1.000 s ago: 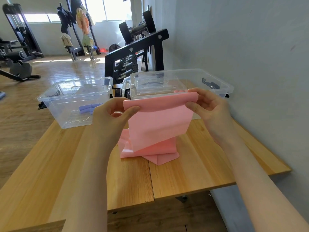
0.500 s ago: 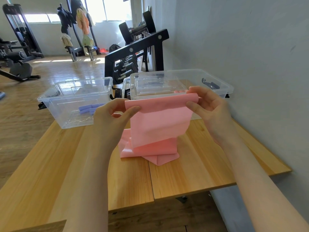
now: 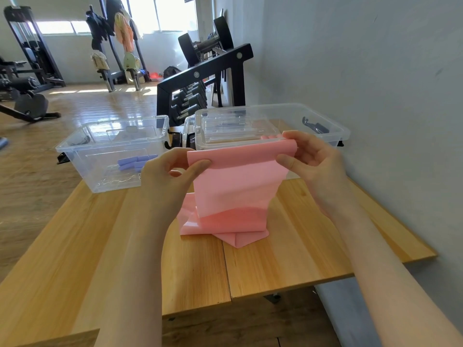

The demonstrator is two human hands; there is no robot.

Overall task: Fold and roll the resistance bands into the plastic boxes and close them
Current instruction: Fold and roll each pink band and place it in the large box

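While its lower folds rest on the table, the pink band's top edge is pinched at the left corner by the left hand and at the right corner by the right hand.

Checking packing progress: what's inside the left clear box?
The left clear box holds rolled purple bands on its floor, lid off. The left hand covers the box's near right corner, so that part is unseen.

Wood table by grey wall; dumbbell rack behind (gym machines at back).
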